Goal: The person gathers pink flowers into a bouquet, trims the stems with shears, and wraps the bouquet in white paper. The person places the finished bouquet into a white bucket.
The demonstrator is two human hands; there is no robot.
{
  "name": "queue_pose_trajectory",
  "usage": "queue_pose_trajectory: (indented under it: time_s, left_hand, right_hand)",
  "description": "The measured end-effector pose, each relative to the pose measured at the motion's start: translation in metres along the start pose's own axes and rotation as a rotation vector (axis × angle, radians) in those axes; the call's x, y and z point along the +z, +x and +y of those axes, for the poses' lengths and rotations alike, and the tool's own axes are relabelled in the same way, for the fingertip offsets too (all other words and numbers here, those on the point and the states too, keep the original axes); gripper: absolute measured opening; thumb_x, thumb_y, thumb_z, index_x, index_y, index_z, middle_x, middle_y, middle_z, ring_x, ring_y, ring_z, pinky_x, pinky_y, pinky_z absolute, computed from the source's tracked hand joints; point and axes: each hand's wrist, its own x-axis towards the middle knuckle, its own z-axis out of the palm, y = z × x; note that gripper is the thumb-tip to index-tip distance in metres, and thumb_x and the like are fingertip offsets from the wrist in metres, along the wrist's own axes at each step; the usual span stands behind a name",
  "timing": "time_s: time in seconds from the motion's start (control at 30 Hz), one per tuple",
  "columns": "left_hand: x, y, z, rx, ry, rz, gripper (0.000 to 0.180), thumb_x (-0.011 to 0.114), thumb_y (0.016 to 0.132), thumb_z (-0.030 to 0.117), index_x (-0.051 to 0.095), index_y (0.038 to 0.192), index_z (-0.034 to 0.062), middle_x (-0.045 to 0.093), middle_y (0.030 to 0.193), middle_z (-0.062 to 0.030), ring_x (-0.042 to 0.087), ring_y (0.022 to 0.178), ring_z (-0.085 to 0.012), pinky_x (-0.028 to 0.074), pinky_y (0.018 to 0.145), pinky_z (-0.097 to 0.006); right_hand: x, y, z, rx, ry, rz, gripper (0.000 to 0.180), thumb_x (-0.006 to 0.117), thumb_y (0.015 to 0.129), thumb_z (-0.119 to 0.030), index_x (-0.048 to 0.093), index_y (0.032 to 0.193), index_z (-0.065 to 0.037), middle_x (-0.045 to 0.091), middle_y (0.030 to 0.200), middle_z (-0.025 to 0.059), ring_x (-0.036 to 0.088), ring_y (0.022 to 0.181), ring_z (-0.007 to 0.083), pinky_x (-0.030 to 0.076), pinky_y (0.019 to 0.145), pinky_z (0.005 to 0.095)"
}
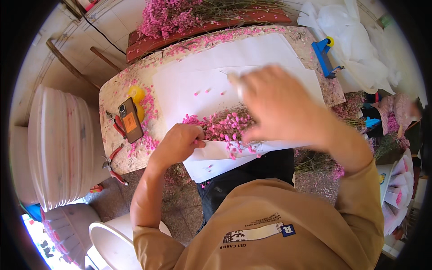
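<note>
A bunch of small pink dried flowers (229, 125) lies along the near part of the white wrapping paper (189, 90). My left hand (179, 143) is closed at the bunch's left end, its fingers pinching the near edge of the paper, which is folded up along the flowers. Over the right part of the bunch, raised above the paper, is my right hand (276, 105). Motion smears its fingers, and whether they hold anything is unclear. Some pink blossoms hang over the folded edge, and a few loose ones are scattered on the sheets.
A phone (130, 121), yellow tape rolls (136, 93) and red-handled pruning shears (112, 164) lie at the table's left. At its far right stands a blue tape dispenser (325, 57). More pink flowers (164, 18) are heaped on a red bench behind. Another person sits at the right.
</note>
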Motion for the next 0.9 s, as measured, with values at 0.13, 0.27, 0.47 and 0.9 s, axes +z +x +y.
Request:
queue_pose_trajectory:
  time_s: [0.13, 0.27, 0.47, 0.9]
  left_hand:
    - [-0.017, 0.034, -0.018, -0.085, -0.067, -0.119, 0.019, 0.078, 0.085, 0.021, 0.071, 0.093, 0.0051, 0.071, 0.088, -0.0169, 0.068, 0.085, -0.0367, 0.052, 0.074, -0.044]
    - [-0.033, 0.06, -0.042, -0.186, -0.285, -0.221, 0.015, 0.078, 0.09, 0.015, 0.072, 0.096, 0.0029, 0.069, 0.081, -0.0037, 0.06, 0.078, -0.015, 0.048, 0.073, -0.034]
    - [-0.044, 0.043, -0.077, -0.235, -0.917, 0.295, 0.052, 0.073, 0.092, 0.005, 0.058, 0.142, 0.0035, 0.062, 0.14, -0.0086, 0.063, 0.117, -0.017, 0.049, 0.103, -0.032]
    - [-0.021, 0.097, 0.002, -0.001, 0.527, -0.053, 0.13, 0.097, 0.059, 0.026, 0.021, 0.163, 0.0052, 0.031, 0.165, -0.019, 0.028, 0.154, -0.0371, 0.021, 0.127, -0.053]
  right_hand:
    - [0.11, -0.016, -0.038, -0.072, -0.137, 0.153, 0.119, 0.091, 0.067, -0.046, 0.033, 0.154, 0.011, 0.048, 0.147, 0.0334, 0.042, 0.143, 0.0456, 0.025, 0.121, 0.0596]
    - [0.145, 0.031, -0.008, -0.009, -0.075, 0.136, 0.115, 0.093, 0.064, -0.04, 0.036, 0.152, 0.009, 0.056, 0.135, 0.0286, 0.052, 0.131, 0.0411, 0.036, 0.113, 0.0539]
    - [0.129, 0.086, 0.046, -0.062, 0.305, -0.281, 0.091, 0.092, 0.064, -0.039, 0.053, 0.135, 0.002, 0.067, 0.117, 0.0208, 0.067, 0.108, 0.0362, 0.051, 0.095, 0.0447]
    - [0.15, 0.109, 0.125, -0.033, 0.379, 0.058, 0.129, 0.093, 0.059, -0.051, 0.03, 0.156, 0.006, 0.045, 0.152, 0.0279, 0.051, 0.137, 0.0389, 0.045, 0.109, 0.0455]
